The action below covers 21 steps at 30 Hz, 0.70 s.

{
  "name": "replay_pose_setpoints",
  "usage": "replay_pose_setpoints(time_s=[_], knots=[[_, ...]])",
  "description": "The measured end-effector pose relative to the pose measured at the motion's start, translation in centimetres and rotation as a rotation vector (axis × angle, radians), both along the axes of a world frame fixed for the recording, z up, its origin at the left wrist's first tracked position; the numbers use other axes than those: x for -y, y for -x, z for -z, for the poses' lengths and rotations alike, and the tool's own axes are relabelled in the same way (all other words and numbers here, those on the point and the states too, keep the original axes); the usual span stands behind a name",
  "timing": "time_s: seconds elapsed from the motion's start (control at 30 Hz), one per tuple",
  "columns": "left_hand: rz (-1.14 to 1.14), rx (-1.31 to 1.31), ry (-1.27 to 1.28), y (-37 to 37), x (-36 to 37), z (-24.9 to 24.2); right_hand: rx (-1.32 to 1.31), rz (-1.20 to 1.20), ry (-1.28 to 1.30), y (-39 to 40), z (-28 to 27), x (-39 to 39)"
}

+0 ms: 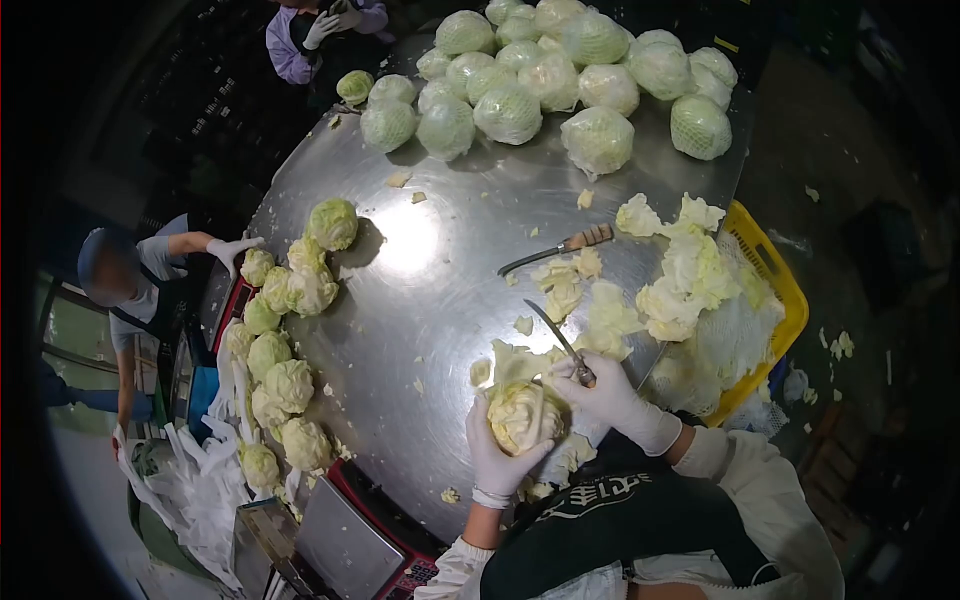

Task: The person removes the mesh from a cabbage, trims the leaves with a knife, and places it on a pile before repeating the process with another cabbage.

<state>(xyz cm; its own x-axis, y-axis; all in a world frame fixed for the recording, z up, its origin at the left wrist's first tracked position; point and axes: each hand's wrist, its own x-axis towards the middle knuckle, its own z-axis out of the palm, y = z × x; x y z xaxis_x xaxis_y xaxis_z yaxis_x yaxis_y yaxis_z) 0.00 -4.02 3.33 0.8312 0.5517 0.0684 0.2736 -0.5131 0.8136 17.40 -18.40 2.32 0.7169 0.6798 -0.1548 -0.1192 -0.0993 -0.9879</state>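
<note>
A pale green-yellow cabbage (524,414) rests near the table's front edge, close to my body. My gloved left hand (500,445) cups it from the left and below, fingers curled around its side. In my gloved right hand (612,400) is a curved knife (556,330), its blade pointing up and to the left, away from the cabbage. The right fingertips are right at the cabbage's upper right side. Loose outer leaves (520,362) lie behind and beside the cabbage. Farther back lies a second curved knife (585,238) with a wooden handle.
Net-wrapped cabbages (508,110) crowd the far end of the metal table (430,250). Bare cabbages (288,385) line the left edge, where a co-worker's gloved hand (232,250) touches one. Leaves spill over a yellow basket (790,300) at right. A scale (350,535) stands front left.
</note>
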Motion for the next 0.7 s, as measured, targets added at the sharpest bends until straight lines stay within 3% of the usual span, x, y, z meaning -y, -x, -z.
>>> replay_pose_setpoints(time_s=[0.17,0.33,0.4,0.43,0.53,0.6,0.67,0.7], knots=[[0.036,-0.043,-0.072,0.3,-0.1,0.4,0.405,-0.257,0.025,1.3,-1.5,-0.2],[0.108,-0.073,-0.008,5.2,-2.1,1.0,0.099,-0.249,0.152,-0.3,-0.4,0.3],[0.08,-0.018,0.54,7.8,-2.7,1.5,0.147,-0.13,0.233,-0.8,2.1,0.9],[0.043,0.02,0.649,8.4,-2.7,1.2,0.095,-0.175,0.224,-0.7,1.9,1.0],[-0.006,0.101,0.649,7.8,-1.4,0.7,0.192,-0.316,0.229,1.0,0.6,-0.3],[-0.031,0.087,0.556,6.5,-1.1,1.6,0.543,-0.293,0.034,3.0,2.3,-1.6],[0.001,0.098,0.497,5.5,-1.3,2.1,0.294,-0.32,-0.012,3.9,2.1,-2.5],[-0.024,0.111,0.599,5.4,-1.9,2.1,0.297,-0.322,-0.011,3.5,2.2,-2.6]])
